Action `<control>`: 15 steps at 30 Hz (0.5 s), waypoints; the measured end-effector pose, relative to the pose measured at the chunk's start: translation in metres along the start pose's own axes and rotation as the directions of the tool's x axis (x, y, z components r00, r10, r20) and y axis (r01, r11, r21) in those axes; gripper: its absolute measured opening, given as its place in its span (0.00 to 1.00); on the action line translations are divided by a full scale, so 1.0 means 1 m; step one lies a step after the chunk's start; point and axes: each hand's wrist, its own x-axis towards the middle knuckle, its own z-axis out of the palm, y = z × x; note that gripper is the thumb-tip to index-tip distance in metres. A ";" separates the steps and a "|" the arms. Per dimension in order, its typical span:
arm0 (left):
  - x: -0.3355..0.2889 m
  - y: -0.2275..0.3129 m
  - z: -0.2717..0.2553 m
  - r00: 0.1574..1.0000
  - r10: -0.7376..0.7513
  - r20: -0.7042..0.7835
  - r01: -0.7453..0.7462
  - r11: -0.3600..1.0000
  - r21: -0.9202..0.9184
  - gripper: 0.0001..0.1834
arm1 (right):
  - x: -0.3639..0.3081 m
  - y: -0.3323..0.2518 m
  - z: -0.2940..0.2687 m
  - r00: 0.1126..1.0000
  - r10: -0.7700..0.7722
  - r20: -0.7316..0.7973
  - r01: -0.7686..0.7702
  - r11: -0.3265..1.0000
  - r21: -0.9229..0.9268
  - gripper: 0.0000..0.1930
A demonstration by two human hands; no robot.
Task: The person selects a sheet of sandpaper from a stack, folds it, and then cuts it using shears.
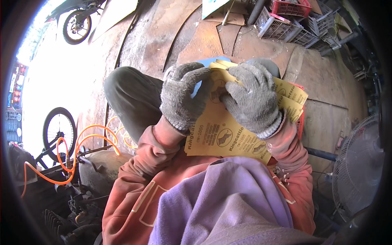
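Note:
Yellow-backed sandpaper sheets (212, 134) with dark print lie across my lap, the front one partly curled up at its far edge. My left hand (184, 96), in a grey knit glove, closes on the left far edge of the front sheet; its fingertips are partly hidden. The gloved right hand (255, 96) grips the same sheet near its far right part, fingers bent over it and thumb against its face. More sandpaper sheets (292, 100) stick out to the right beneath the right wrist. Something blue (209, 61) shows behind the sheets.
An air compressor tank (96, 169) with an orange hose (87, 130) stands at the left, near a wheel (59, 130). At the right is a fan (355, 167). Plastic crates (275, 26) stack at the far right. Worn boards (269, 57) cover the floor.

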 end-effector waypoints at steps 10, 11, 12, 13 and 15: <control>0.002 0.015 -0.019 0.990 0.088 0.109 -0.078 0.992 -0.100 0.11 | 0.000 -0.002 -0.003 0.993 0.053 -0.101 -0.042 0.993 0.109 0.25; 0.002 0.020 -0.023 0.982 0.102 0.161 -0.078 0.986 -0.145 0.11 | 0.000 -0.003 -0.005 0.992 0.058 -0.112 -0.045 0.992 0.118 0.27; 0.001 0.028 -0.027 0.982 0.097 0.163 -0.073 0.987 -0.145 0.11 | 0.001 -0.003 -0.006 0.992 0.059 -0.109 -0.046 0.992 0.121 0.27; 0.000 0.037 -0.031 0.983 0.004 0.183 0.038 0.974 -0.223 0.11 | 0.001 -0.003 -0.008 0.996 0.030 -0.078 -0.022 0.994 0.109 0.25; -0.005 0.039 -0.032 0.971 -0.110 0.211 0.179 0.921 -0.347 0.13 | -0.002 -0.002 -0.008 0.999 0.005 -0.039 -0.001 0.995 0.103 0.23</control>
